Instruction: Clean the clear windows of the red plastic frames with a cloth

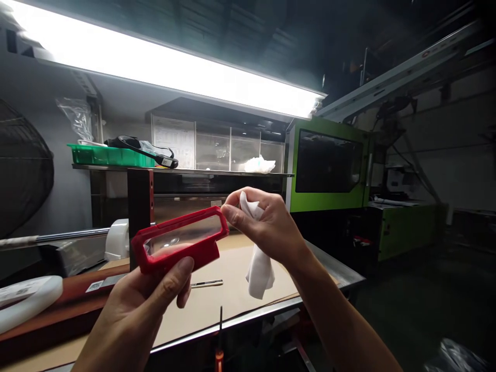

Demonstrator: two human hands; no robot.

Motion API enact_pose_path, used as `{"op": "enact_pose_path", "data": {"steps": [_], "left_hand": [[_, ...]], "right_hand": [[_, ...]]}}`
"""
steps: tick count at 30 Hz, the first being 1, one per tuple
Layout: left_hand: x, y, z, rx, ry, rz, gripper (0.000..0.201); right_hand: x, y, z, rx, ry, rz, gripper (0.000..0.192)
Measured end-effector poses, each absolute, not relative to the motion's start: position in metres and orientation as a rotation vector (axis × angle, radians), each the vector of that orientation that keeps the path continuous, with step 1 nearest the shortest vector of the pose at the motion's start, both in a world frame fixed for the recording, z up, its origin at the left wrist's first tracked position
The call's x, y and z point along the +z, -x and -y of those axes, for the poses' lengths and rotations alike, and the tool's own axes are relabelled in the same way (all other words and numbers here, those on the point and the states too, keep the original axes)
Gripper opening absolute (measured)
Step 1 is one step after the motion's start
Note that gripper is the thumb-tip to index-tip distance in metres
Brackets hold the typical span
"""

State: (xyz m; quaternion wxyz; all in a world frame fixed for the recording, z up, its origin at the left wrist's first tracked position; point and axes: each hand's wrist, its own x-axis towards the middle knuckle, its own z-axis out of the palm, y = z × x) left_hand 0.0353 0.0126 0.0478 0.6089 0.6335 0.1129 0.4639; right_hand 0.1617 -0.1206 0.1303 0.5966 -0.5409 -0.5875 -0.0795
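While the left hand (155, 289) grips a red frame (180, 238) with a clear window by its lower edge, held up above the surface (232, 289), the right hand (263, 222) pinches a white cloth (259, 268) against the frame's right end. This looks like wiping in progress; the next stroke calls for a steady frame. No writing on it is legible; sheets on the back wall are too small to read.

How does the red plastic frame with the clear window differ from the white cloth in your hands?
The red plastic frame with the clear window is rigid, rectangular and glossy; the white cloth is soft, crumpled and hanging. The left hand pinches the frame from below; the right hand bunches the cloth at the frame's end. Both are held above the workbench.
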Motion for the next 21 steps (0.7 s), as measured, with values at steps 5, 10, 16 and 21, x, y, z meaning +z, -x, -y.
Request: {"op": "enact_pose_path", "data": {"steps": [5,10,16,21], "left_hand": [[0.05,-0.033,-0.014,0.984,-1.562,-0.23,0.026],[0.066,-0.036,-0.001,0.979,-1.513,-0.241,0.031],[0.073,-0.039,0.007,0.919,-1.448,-0.196,0.035],[0.075,-0.041,0.005,0.864,-1.422,-0.197,0.039]], "right_hand": [[0.124,-0.155,0.118,-0.419,1.257,1.417,0.011],[0.101,-0.148,0.108,-0.966,1.201,1.527,0.003],[0.085,-0.146,0.097,-1.192,1.159,1.599,0.009],[0.085,-0.145,0.094,-1.17,1.149,1.656,0.011]]}}
